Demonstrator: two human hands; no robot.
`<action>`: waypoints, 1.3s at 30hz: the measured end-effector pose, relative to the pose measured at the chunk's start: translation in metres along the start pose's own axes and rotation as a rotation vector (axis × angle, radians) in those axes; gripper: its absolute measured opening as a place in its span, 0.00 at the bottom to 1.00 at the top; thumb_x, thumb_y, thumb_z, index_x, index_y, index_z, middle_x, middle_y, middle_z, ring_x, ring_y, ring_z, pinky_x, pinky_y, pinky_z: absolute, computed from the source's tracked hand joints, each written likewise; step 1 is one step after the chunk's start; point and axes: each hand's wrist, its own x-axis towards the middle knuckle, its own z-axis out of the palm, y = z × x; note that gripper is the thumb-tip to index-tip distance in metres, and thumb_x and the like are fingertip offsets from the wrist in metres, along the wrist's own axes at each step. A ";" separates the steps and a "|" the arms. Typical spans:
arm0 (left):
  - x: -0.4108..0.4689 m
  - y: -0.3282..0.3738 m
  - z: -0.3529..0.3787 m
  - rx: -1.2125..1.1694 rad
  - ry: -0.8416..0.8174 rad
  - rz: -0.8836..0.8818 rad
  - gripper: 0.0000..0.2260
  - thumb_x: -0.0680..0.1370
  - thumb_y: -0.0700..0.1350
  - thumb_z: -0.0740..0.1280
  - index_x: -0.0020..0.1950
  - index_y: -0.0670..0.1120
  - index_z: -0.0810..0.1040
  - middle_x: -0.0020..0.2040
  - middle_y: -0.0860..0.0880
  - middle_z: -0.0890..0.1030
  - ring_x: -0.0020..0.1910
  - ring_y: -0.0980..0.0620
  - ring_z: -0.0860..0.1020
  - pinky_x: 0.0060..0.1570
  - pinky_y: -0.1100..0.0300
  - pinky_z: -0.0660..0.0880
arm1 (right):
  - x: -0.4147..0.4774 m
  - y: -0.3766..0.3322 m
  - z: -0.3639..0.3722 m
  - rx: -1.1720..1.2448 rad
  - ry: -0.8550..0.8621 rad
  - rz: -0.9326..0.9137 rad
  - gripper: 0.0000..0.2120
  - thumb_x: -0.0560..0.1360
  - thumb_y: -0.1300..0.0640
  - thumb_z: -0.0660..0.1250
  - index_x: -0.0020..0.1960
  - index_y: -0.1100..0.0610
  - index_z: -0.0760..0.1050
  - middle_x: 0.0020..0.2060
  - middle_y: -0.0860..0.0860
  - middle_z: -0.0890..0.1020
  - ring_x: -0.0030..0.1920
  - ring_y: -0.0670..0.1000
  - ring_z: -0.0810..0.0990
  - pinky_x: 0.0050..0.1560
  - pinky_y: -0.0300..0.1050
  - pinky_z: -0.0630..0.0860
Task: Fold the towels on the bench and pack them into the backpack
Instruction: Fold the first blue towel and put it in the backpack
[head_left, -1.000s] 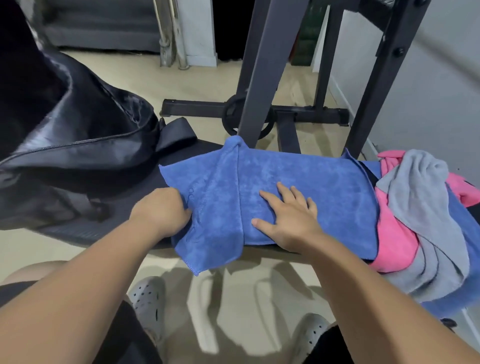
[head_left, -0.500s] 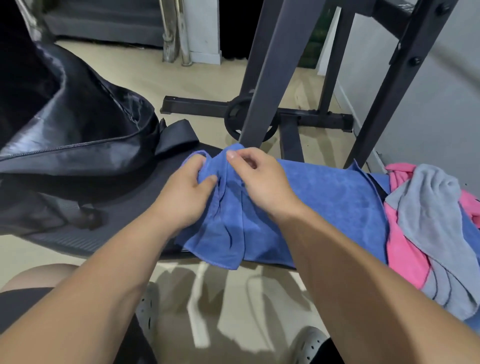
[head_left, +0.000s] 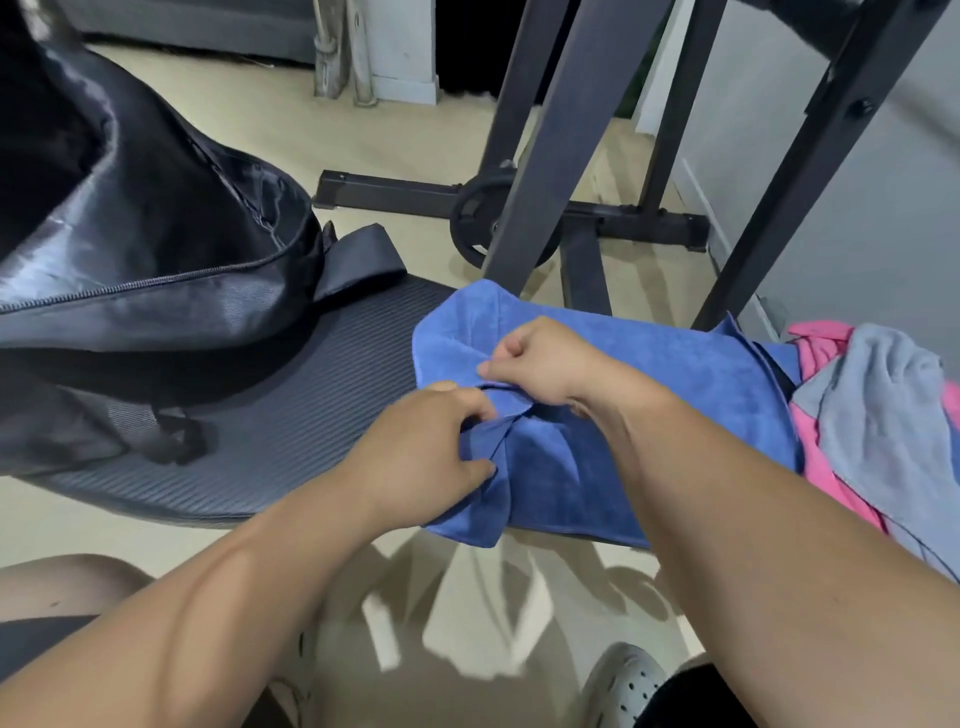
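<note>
Blue towel (head_left: 649, 395) pinched in left hand (head_left: 421, 447) and right hand (head_left: 540, 364) grips, backpack (head_left: 156, 249) left, towel pile (head_left: 883, 415) right

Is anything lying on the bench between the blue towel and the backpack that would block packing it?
Nothing visible does. The left hand and right hand both pinch the blue towel. Only bare bench pad separates it from the backpack on the left. A strap lies at the pad's far edge.

Both hands pinch folds of the blue towel (head_left: 649, 395) on the bench (head_left: 291, 415): left hand (head_left: 421, 447), right hand (head_left: 540, 364). Backpack (head_left: 145, 244) lies left, open.
</note>
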 end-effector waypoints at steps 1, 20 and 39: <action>-0.001 -0.002 -0.003 0.016 0.054 -0.028 0.10 0.70 0.51 0.76 0.48 0.56 0.79 0.47 0.58 0.79 0.48 0.54 0.77 0.49 0.58 0.73 | 0.002 0.004 0.002 0.041 0.041 0.015 0.14 0.77 0.52 0.71 0.36 0.56 0.75 0.29 0.49 0.75 0.31 0.49 0.71 0.35 0.41 0.68; -0.012 -0.016 -0.040 -0.296 -0.005 -0.210 0.12 0.68 0.45 0.68 0.31 0.44 0.66 0.26 0.54 0.63 0.27 0.54 0.61 0.29 0.58 0.59 | 0.020 -0.017 0.000 0.103 0.392 0.020 0.06 0.76 0.59 0.66 0.42 0.58 0.80 0.37 0.51 0.81 0.39 0.54 0.78 0.40 0.48 0.77; -0.036 -0.035 -0.100 -0.496 0.442 -0.267 0.03 0.69 0.40 0.70 0.38 0.48 0.80 0.25 0.50 0.73 0.25 0.52 0.67 0.33 0.56 0.68 | 0.040 -0.118 0.014 1.069 0.159 0.059 0.17 0.84 0.50 0.62 0.66 0.61 0.74 0.54 0.60 0.84 0.53 0.62 0.85 0.53 0.65 0.82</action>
